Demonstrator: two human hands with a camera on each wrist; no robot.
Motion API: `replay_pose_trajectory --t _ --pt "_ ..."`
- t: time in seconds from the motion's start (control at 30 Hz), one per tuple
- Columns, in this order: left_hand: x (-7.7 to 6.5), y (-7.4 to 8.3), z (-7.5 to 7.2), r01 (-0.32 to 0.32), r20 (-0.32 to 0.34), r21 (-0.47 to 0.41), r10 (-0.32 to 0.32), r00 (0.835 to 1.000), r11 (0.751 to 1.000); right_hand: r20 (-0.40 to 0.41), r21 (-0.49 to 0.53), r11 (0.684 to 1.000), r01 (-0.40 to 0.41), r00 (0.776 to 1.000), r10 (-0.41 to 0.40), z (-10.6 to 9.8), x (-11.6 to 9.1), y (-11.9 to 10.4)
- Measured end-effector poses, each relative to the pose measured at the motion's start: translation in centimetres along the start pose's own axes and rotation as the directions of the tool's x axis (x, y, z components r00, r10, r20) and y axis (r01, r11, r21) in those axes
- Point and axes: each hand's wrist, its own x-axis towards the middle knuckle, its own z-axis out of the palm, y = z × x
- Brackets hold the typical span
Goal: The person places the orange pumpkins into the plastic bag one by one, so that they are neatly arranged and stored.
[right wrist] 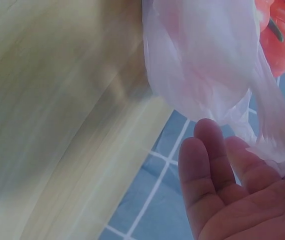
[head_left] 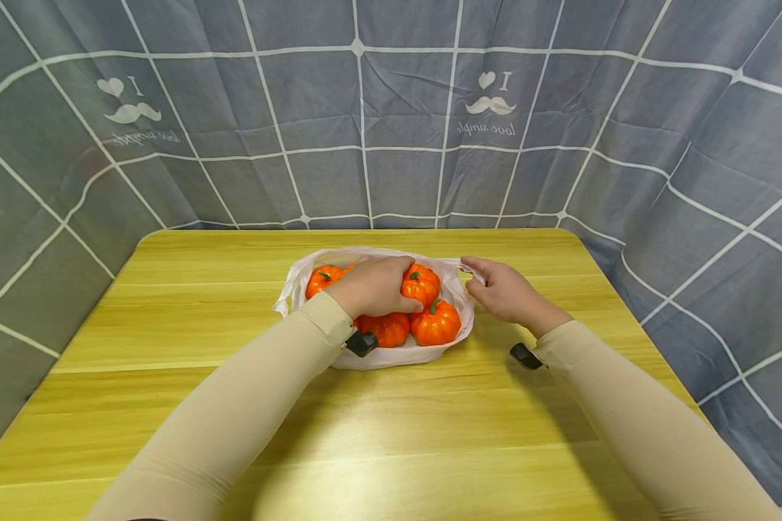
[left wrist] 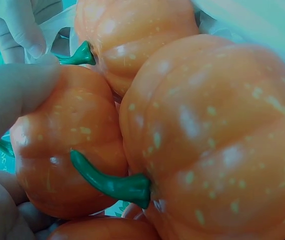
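Observation:
Several small orange toy pumpkins with green stems sit inside a thin white plastic bag (head_left: 391, 358) on the table. My left hand (head_left: 374, 286) reaches into the bag's mouth and grips one pumpkin (head_left: 421, 284). In the left wrist view, the thumb lies on top of that pumpkin (left wrist: 72, 135), with fingers around its lower side; a larger pumpkin (left wrist: 212, 135) fills the right. At the bag's right side, my right hand (head_left: 505, 291) holds the bag's handle loop. The right wrist view shows the handle (right wrist: 272, 120) between thumb and index finger, the other fingers loosely extended.
The bag stands toward the back middle of the wooden table (head_left: 391, 434). Behind and beside the table hangs a grey curtain (head_left: 404, 101) with white grid lines. The bag's other handle (head_left: 283, 297) sticks out at its left.

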Motion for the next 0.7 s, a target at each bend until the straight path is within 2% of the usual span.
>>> replay_pose_trajectory --t 0.47,0.7 --pt "0.05 -0.14 -0.09 -0.012 -0.003 -0.007 0.012 1.0 1.0 -0.021 0.017 1.0 -0.021 1.0 0.021 -0.06 -0.22 -0.14" --pt "0.02 -0.06 -0.43 0.002 0.023 -0.052 -0.001 1.0 0.999 -0.014 0.036 0.999 -0.022 1.0 0.023 0.04 -0.36 -0.14"
